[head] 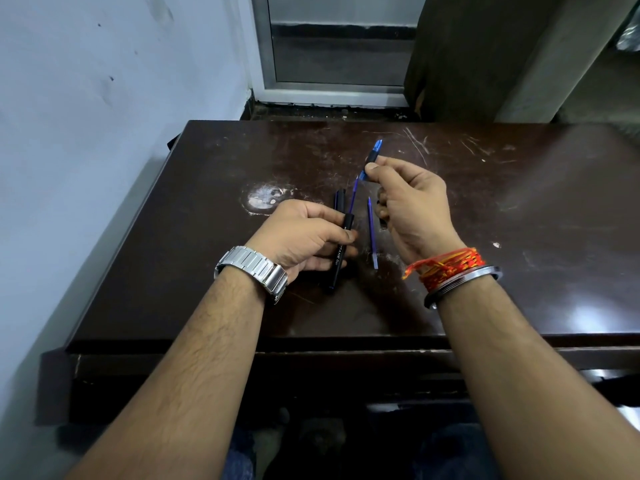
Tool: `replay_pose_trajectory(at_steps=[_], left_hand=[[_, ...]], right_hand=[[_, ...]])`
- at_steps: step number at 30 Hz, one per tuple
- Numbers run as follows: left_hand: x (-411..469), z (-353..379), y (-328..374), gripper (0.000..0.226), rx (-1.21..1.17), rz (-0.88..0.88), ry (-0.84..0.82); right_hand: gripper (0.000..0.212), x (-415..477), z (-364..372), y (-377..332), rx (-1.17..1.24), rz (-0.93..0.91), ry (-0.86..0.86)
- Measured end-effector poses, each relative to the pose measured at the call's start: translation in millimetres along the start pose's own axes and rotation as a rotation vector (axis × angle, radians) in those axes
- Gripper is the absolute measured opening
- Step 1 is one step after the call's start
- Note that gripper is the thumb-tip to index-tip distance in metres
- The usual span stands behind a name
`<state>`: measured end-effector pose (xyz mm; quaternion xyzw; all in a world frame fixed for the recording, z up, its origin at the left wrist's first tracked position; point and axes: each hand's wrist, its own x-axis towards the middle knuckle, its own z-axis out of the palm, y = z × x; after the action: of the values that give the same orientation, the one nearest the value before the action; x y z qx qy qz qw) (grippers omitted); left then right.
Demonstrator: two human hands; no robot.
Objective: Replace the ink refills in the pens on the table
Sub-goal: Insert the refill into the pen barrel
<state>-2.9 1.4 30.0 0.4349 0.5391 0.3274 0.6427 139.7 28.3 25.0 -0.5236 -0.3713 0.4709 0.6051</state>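
Observation:
My left hand (pixel 304 239) grips a black pen barrel (pixel 341 252) just above the dark brown table (pixel 519 237). A thin blue refill (pixel 353 195) sticks out of the barrel's far end. My right hand (pixel 412 206) pinches the pen's blue tip section (pixel 373 157) between thumb and forefinger, held a little beyond the refill's point and apart from it. A second blue refill (pixel 372 233) lies loose on the table between my hands. A black pen cap (pixel 339 199) lies on the table next to the held refill.
A pale blue wall (pixel 104 133) runs along the table's left edge. Beyond the far edge are a metal-framed door (pixel 332 64) and a dark curtain (pixel 485 57). The tabletop is scratched, with a white worn patch (pixel 265 199) left of my hands.

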Motion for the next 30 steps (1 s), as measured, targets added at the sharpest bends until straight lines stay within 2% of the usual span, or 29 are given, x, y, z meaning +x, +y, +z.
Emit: replay_pose_trajectory(at_steps=[6, 12, 19, 30], left_hand=[[0.7, -1.3, -0.2, 0.016, 0.003, -0.005, 0.001], [1.0, -0.6, -0.8, 0.028, 0.011, -0.015, 0.006], [1.7, -1.2, -1.5, 0.017, 0.011, -0.014, 0.01], [2.0, -1.4, -0.6, 0.014, -0.032, 0.006, 0.019]], right_hand=[[0.007, -0.3, -0.1, 0.2, 0.01, -0.011, -0.012], [0.005, 0.7, -0.4, 0.0, 0.057, -0.035, 0.014], [0.009, -0.8, 0.3, 3.5, -0.039, -0.017, -0.045], [0.015, 0.6, 0.9, 6.1, -0.101, 0.011, -0.085]])
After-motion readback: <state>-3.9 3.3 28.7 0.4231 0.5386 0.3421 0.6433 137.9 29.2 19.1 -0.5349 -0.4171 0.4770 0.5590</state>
